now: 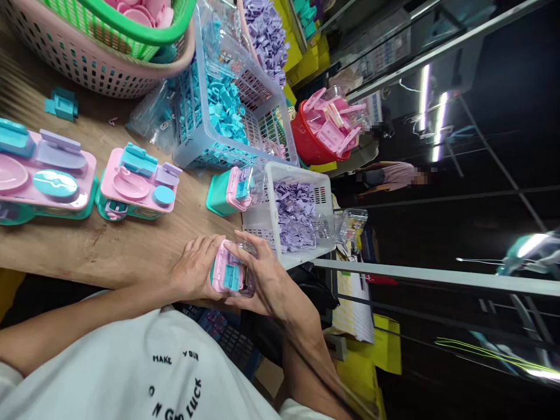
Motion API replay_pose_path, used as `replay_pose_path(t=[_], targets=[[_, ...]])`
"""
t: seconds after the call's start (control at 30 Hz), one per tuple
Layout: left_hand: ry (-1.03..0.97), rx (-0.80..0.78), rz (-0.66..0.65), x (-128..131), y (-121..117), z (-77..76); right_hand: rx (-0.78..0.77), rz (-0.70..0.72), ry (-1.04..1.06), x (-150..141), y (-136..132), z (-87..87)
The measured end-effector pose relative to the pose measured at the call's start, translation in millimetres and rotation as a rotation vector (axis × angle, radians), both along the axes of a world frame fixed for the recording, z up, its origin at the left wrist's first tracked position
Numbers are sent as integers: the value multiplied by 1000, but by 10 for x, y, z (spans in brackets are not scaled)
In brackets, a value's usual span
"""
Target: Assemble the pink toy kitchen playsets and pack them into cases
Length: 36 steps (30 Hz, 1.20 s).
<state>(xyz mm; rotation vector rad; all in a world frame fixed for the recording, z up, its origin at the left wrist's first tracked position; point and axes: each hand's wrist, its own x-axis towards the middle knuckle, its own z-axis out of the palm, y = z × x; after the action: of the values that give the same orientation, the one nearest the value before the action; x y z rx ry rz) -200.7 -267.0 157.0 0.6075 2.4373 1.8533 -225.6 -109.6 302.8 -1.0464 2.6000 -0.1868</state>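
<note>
Just above my lap I hold a small pink-and-teal plastic toy set (231, 277) with purple and blue parts on its pink face. My left hand (199, 265) is wrapped round its teal side. My right hand (269, 277) grips the other side, where a clear plastic cover shows between the fingers. A similar pink-and-teal set (238, 189), also with a clear cover, stands on the table beyond my hands. Farther left is a wider toy set (137, 185) with a pink sink-like basin and a blue oval, and another such set (48, 175) lies at the edge of view.
A white basket (273, 204) of purple parts stands right of my hands. Behind it are a clear bin (258, 153) of blue parts and a red basket (306, 143) of pink parts. Stacked baskets (126, 79) fill the back left. A person (394, 177) stands in the distance.
</note>
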Motion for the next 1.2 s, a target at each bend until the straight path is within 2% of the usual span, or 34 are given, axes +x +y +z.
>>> replay_pose_path(t=[0.17,0.3,0.63,0.87,1.07,1.2], targets=[[-6,-35,-31,-18,-41,43,-92,-29,28,62,10,-54],[-22,-45,-64,-29,-72,83,-102,-30,16,66,24,-53],[0,21,-39,-19,-50,25,70,-6,-40,-10,-175,125],[-4,7,-46,-26,-53,44,100,-62,-48,10,-221,151],[-9,-2,-13,-18,-47,28,257,-49,-68,-50,-382,228],[-8,-7,-28,-18,-55,22,231,-35,-56,-53,-374,228]])
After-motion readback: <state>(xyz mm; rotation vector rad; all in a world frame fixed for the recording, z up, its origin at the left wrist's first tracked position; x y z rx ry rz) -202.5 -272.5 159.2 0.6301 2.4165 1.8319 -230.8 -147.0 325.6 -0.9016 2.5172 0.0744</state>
